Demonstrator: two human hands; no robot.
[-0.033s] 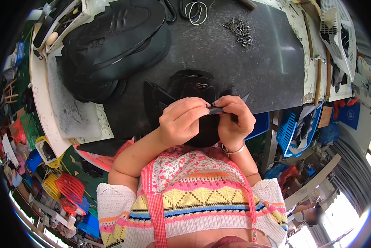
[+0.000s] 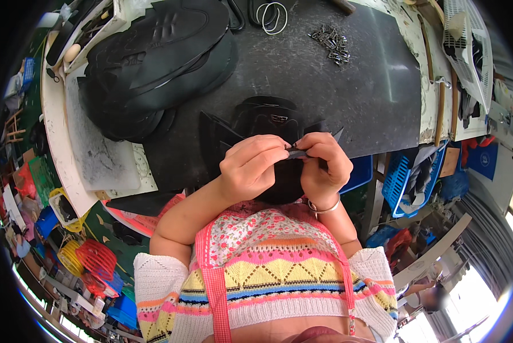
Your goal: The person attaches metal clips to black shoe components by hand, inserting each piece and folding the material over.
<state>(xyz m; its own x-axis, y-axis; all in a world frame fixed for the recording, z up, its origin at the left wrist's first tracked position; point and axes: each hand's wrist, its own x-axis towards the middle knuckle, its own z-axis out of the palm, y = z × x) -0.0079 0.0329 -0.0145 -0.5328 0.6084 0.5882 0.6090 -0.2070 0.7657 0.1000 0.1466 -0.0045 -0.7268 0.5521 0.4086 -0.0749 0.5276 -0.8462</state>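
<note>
My left hand (image 2: 252,168) and my right hand (image 2: 323,166) meet at the near edge of the dark table mat (image 2: 376,86). Together they pinch a small black strip (image 2: 295,151) between their fingertips. Under both hands lies a black shoe upper piece (image 2: 270,117) with pointed flaps spreading left and right. A thin bracelet circles my right wrist.
A tall stack of black shoe soles (image 2: 153,63) fills the far left of the table. A heap of small metal clips (image 2: 330,40) and wire rings (image 2: 272,12) lie at the back. Blue baskets (image 2: 405,183) stand at right below the table, red and yellow crates (image 2: 93,260) at left.
</note>
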